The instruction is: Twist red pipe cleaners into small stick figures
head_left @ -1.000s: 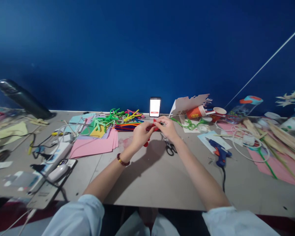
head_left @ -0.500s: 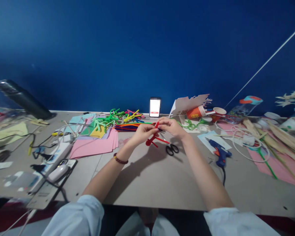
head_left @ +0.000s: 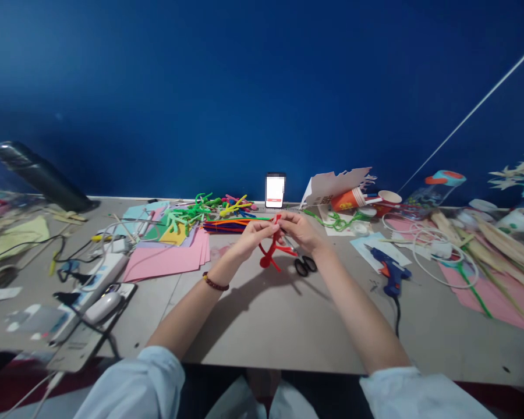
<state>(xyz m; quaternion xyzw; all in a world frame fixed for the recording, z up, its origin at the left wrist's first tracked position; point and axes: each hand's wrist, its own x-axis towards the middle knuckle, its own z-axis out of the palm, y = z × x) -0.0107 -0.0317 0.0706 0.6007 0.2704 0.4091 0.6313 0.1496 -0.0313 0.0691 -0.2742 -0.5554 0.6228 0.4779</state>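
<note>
Both hands meet above the middle of the table, pinching a red pipe-cleaner figure (head_left: 268, 256). My left hand (head_left: 254, 237) is closed on its upper part from the left. From the other side, the fingers of my right hand (head_left: 303, 231) are closed on the same upper end. A rounded coil and several thin strands hang below the fingertips. Black-handled scissors (head_left: 305, 266) lie just below my right hand, their blades partly hidden behind it. Behind the hands is a bundle of coloured pipe cleaners (head_left: 227, 225).
A phone (head_left: 275, 191) stands against the blue wall. Pink paper (head_left: 163, 262), bent green pipe cleaners (head_left: 203, 205) and a power strip (head_left: 89, 291) lie to the left. On the right are a blue glue gun (head_left: 390, 270), paper cups (head_left: 349, 199) and a white cable (head_left: 445, 250).
The red figure has turned, its coil and strands now hanging lower beneath the fingers. My right hand has shifted slightly left and down, and both hands keep their pinch.
</note>
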